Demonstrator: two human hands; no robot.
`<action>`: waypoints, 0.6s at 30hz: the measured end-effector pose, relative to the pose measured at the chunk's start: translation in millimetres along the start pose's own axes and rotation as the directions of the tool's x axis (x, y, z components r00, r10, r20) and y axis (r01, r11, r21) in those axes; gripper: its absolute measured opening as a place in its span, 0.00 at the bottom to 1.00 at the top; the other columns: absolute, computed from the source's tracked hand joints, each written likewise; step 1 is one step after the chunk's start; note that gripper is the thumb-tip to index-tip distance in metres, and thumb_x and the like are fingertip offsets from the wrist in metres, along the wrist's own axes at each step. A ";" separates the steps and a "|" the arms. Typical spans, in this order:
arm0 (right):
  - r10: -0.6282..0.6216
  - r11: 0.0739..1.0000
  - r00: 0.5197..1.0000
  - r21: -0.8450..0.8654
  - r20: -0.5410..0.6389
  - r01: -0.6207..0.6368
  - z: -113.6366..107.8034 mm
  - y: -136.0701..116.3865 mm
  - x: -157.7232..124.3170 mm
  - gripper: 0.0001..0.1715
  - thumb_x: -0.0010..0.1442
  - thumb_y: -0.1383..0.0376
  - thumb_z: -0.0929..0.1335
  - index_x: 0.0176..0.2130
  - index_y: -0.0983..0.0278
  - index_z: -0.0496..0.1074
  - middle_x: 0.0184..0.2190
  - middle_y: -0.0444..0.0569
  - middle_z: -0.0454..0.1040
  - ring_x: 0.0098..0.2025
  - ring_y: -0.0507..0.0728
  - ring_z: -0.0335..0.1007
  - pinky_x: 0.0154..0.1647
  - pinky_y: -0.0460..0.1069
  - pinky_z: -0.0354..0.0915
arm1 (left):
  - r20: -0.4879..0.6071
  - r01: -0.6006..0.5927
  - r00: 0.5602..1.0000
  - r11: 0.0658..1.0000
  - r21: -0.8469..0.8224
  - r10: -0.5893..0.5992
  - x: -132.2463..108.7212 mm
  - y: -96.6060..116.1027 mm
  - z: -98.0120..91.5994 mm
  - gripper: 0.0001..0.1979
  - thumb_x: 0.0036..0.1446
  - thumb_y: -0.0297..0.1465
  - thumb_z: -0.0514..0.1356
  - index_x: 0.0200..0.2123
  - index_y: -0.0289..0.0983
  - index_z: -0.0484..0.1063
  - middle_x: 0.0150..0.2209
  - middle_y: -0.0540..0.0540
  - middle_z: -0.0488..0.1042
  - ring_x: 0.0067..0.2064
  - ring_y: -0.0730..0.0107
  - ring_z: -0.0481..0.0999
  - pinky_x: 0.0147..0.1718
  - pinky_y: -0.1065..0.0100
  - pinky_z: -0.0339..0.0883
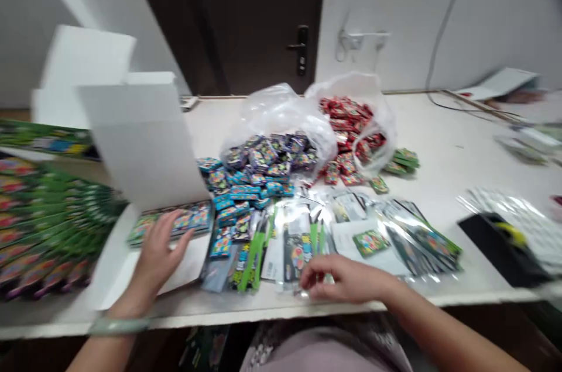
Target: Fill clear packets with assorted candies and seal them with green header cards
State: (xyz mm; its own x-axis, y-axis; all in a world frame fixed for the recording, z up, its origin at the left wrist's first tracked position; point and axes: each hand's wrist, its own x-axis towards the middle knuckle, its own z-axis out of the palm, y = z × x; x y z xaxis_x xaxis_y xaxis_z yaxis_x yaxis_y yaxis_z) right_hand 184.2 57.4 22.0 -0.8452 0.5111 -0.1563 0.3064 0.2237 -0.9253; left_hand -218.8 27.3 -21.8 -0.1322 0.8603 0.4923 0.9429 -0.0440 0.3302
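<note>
My left hand (158,255) is at the open white box (140,144), its fingers apart over a row of small colourful packets (193,219) lying inside. Whether its fingertips touch them is unclear. My right hand (338,279) has curled fingers at the lower edge of a clear plastic sleeve (296,243) with printed cards; what is between the fingers is hidden. Green strips (250,264) lie between the hands. Blue packets (239,190) and dark purple packets (267,155) are heaped behind them. A green packet (370,242) rests on a white sheet right of centre.
Plastic bags hold the purple packets and red packets (349,120) at the back. Fanned green cards (65,220) spread at far left. More clear sleeves (421,237) and a black tray (503,249) with a yellow item lie to the right.
</note>
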 end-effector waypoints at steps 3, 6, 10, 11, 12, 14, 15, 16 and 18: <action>0.103 0.993 0.928 -0.011 -0.358 -0.114 -42.7 30.0 -28.6 0.09 0.59 0.62 0.66 0.39 0.63 0.74 0.38 0.48 0.77 0.40 0.54 0.73 0.45 0.50 0.67 | 0.139 0.080 0.989 0.977 -0.198 -0.053 -1.1 44.9 -0.7 0.14 0.60 0.46 0.54 0.49 0.55 0.66 0.51 0.58 0.73 0.53 0.53 0.72 0.41 0.55 0.75; 0.177 0.934 0.628 -0.072 -0.758 -0.351 -80.0 65.4 -66.6 0.11 0.61 0.61 0.64 0.39 0.63 0.72 0.38 0.49 0.77 0.40 0.55 0.73 0.45 0.53 0.67 | 0.281 -0.044 0.945 0.915 -0.401 0.168 -5.0 97.1 16.5 0.12 0.60 0.42 0.56 0.45 0.47 0.71 0.45 0.51 0.76 0.48 0.58 0.76 0.48 0.58 0.72; 0.203 0.895 0.555 -0.078 -0.807 -0.440 -91.0 97.6 -100.8 0.13 0.58 0.61 0.67 0.42 0.63 0.73 0.39 0.51 0.76 0.42 0.58 0.73 0.49 0.57 0.66 | 0.409 -0.068 0.853 0.846 -0.528 0.324 -3.1 164.8 60.3 0.13 0.61 0.40 0.56 0.45 0.41 0.72 0.44 0.46 0.77 0.46 0.61 0.77 0.47 0.61 0.71; 0.187 0.897 0.592 -0.109 -0.784 -0.428 -87.8 101.6 -103.8 0.14 0.57 0.61 0.69 0.43 0.63 0.73 0.41 0.51 0.77 0.44 0.59 0.72 0.50 0.57 0.66 | 0.431 -0.070 0.834 0.840 -0.538 0.345 -0.8 181.2 72.8 0.14 0.61 0.40 0.56 0.46 0.41 0.72 0.44 0.45 0.77 0.45 0.61 0.77 0.46 0.61 0.71; 0.157 0.897 0.629 -0.156 -0.761 -0.413 -83.7 104.3 -104.8 0.16 0.55 0.61 0.71 0.44 0.62 0.73 0.43 0.51 0.76 0.47 0.59 0.72 0.52 0.57 0.65 | 0.442 -0.088 0.817 0.837 -0.541 0.371 2.0 197.3 85.2 0.13 0.61 0.39 0.56 0.46 0.40 0.72 0.44 0.45 0.77 0.46 0.60 0.76 0.46 0.60 0.71; 0.073 0.878 0.686 -0.279 -0.724 -0.388 -75.6 107.3 -103.1 0.22 0.54 0.60 0.72 0.48 0.61 0.72 0.48 0.54 0.74 0.53 0.62 0.69 0.56 0.59 0.62 | 0.431 -0.145 0.813 0.853 -0.501 0.392 8.8 227.1 109.0 0.15 0.59 0.36 0.58 0.48 0.39 0.71 0.46 0.42 0.76 0.49 0.57 0.74 0.50 0.55 0.68; 0.035 0.859 0.704 -0.339 -0.710 -0.384 -72.5 108.4 -101.6 0.23 0.55 0.59 0.72 0.50 0.62 0.71 0.50 0.56 0.73 0.55 0.63 0.67 0.57 0.60 0.61 | 0.430 -0.165 0.819 0.874 -0.458 0.380 12.4 239.9 119.6 0.16 0.58 0.35 0.59 0.48 0.37 0.70 0.47 0.40 0.75 0.50 0.55 0.73 0.50 0.53 0.67; 0.007 0.838 0.714 -0.385 -0.701 -0.386 -70.2 109.5 -100.3 0.25 0.55 0.59 0.72 0.51 0.62 0.70 0.51 0.57 0.72 0.56 0.63 0.66 0.58 0.61 0.60 | 0.445 -0.176 0.816 0.891 -0.418 0.369 15.7 251.0 128.9 0.17 0.57 0.35 0.60 0.49 0.36 0.69 0.47 0.39 0.74 0.50 0.54 0.72 0.50 0.52 0.67; -0.013 0.811 0.736 -0.438 -0.677 -0.388 -67.3 112.7 -99.0 0.27 0.56 0.60 0.72 0.54 0.63 0.69 0.53 0.58 0.71 0.57 0.64 0.64 0.59 0.61 0.59 | 0.476 -0.184 0.803 0.909 -0.373 0.358 20.6 267.2 142.3 0.20 0.55 0.34 0.62 0.50 0.34 0.69 0.45 0.38 0.74 0.49 0.52 0.71 0.49 0.50 0.67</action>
State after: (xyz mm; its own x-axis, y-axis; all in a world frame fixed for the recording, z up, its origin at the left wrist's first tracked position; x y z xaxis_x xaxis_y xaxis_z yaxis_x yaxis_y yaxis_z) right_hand 331.8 87.9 -43.5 -0.3298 0.9349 0.1312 0.7681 0.3465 -0.5384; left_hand 74.0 105.6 -38.0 0.3766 0.9172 0.1301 0.7678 -0.3877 0.5100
